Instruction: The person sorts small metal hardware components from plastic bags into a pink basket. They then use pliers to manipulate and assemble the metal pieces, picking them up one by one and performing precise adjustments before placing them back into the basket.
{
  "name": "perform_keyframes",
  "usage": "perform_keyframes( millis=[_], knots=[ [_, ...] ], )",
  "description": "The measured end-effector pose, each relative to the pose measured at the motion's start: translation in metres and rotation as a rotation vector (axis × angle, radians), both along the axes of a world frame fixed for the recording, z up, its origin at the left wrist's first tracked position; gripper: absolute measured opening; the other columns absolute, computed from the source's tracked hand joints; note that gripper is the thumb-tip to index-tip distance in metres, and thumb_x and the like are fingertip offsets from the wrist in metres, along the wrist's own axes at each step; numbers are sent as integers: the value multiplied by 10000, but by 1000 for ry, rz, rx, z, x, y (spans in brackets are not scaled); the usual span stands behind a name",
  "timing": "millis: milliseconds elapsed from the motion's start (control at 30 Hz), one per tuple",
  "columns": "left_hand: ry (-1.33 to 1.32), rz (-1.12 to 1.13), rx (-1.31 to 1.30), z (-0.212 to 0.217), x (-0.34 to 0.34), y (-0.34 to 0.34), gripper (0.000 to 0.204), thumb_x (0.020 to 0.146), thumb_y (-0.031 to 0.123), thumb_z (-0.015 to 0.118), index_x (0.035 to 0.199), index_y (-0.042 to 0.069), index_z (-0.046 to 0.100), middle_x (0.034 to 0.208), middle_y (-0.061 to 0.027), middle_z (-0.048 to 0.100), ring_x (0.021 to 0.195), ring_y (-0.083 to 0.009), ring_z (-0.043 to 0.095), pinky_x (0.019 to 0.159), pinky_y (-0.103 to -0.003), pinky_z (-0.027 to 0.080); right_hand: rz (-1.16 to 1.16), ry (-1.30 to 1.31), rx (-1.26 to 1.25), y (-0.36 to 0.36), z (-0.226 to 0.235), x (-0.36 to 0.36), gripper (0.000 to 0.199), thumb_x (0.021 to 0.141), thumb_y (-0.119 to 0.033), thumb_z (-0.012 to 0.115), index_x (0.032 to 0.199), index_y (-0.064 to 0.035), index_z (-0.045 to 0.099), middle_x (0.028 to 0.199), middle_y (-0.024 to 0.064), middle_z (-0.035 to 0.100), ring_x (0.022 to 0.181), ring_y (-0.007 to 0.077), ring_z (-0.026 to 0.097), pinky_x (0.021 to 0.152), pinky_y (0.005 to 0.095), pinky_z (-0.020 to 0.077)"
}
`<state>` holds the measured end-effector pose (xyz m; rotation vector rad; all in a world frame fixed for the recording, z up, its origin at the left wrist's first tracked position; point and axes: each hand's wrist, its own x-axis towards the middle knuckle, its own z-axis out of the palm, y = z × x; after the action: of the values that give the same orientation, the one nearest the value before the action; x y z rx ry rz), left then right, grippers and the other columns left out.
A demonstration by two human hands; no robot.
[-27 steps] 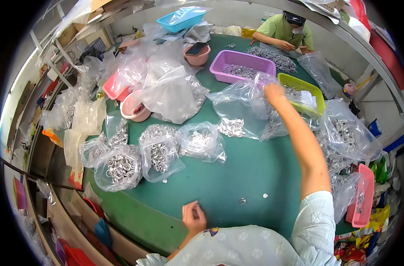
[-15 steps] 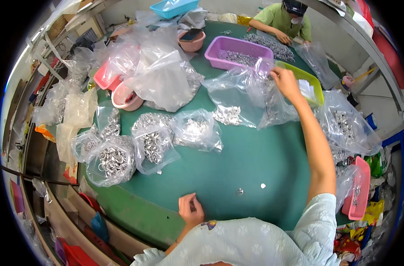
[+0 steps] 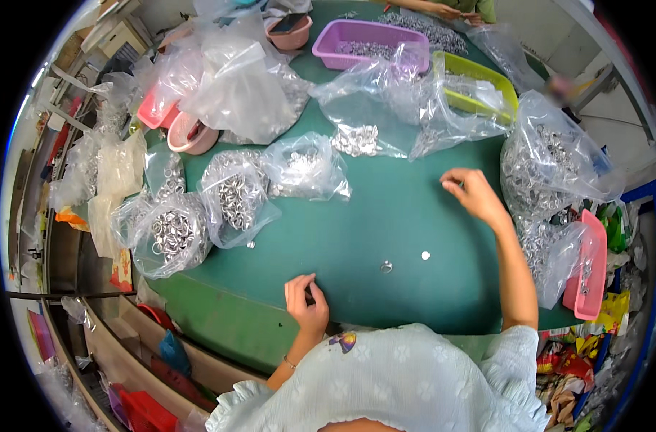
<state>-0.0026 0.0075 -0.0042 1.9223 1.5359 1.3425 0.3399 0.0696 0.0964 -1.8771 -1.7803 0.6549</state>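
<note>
My left hand [image 3: 307,301] rests at the table's near edge, fingers loosely bent with a gap to the thumb and nothing visible in it. Over the right part of the green table top my right hand [image 3: 475,196] hovers, thumb and bent fingers slightly apart, and I see nothing between them. Between the hands lie a small silver ring [image 3: 386,267] and a round white disc [image 3: 425,255]. Beyond my right hand, a clear plastic bag [image 3: 454,119] hangs over a lime-green tray [image 3: 479,103]. Another clear bag [image 3: 364,108] holds small silvery pieces.
Bags of metal rings [image 3: 175,241] stand at the left, beside a bag of silvery parts [image 3: 306,169]. A purple tray [image 3: 342,36] of grey parts is at the back, near another person's hands [image 3: 443,10]. At the right are a large bag [image 3: 551,155] and a pink tray [image 3: 591,281].
My right hand has left the clear bag by the green tray and come back toward me. That bag now drapes further over the tray. My left hand stays near the edge; the view has shifted.
</note>
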Motion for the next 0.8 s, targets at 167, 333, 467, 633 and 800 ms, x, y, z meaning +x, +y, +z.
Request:
perform_keyframes(
  millis=[167, 333, 467, 633, 800],
  knots=[
    [10, 0, 6, 0, -3, -1, 182, 738, -99, 535, 878, 9, 579, 856, -121, 556, 696, -211, 503, 478, -245, 380, -53, 59, 245, 27, 12, -1, 188, 787, -62, 578, 952, 29, 584, 881, 169, 618, 808, 297, 596, 692, 343, 460],
    [10, 9, -7, 1, 1, 1, 183, 735, -97, 537, 874, 13, 580, 848, -115, 557, 682, -204, 503, 470, -241, 377, 9, -353, 724, 114, 4, 0, 368, 756, -24, 547, 1122, -5, 508, 989, 145, 598, 971, 294, 546, 901, 396, 372],
    [19, 31, -1, -2, 0, 0, 183, 727, -101, 541, 857, 21, 584, 834, -104, 556, 659, -197, 490, 475, -252, 362, -50, -899, 413, 146, -24, 11, 460, 725, -29, 532, 1180, -41, 470, 930, 146, 603, 950, 274, 542, 987, 444, 286],
    [60, 18, -14, 0, -1, -1, 212, 671, -127, 553, 807, 30, 596, 798, -98, 543, 684, -241, 513, 438, -284, 394, -28, -875, 388, 120, -33, 11, 246, 689, -43, 536, 918, -60, 623, 794, 122, 576, 865, 246, 535, 996, 473, 264],
    [63, -13, -33, -7, -1, 1, 224, 651, -123, 543, 799, 35, 600, 794, -97, 548, 682, -253, 511, 517, -317, 415, -51, -844, 517, 113, -32, 12, 286, 669, 6, 515, 912, -80, 640, 688, 82, 521, 821, 235, 516, 973, 490, 270]
  ],
)
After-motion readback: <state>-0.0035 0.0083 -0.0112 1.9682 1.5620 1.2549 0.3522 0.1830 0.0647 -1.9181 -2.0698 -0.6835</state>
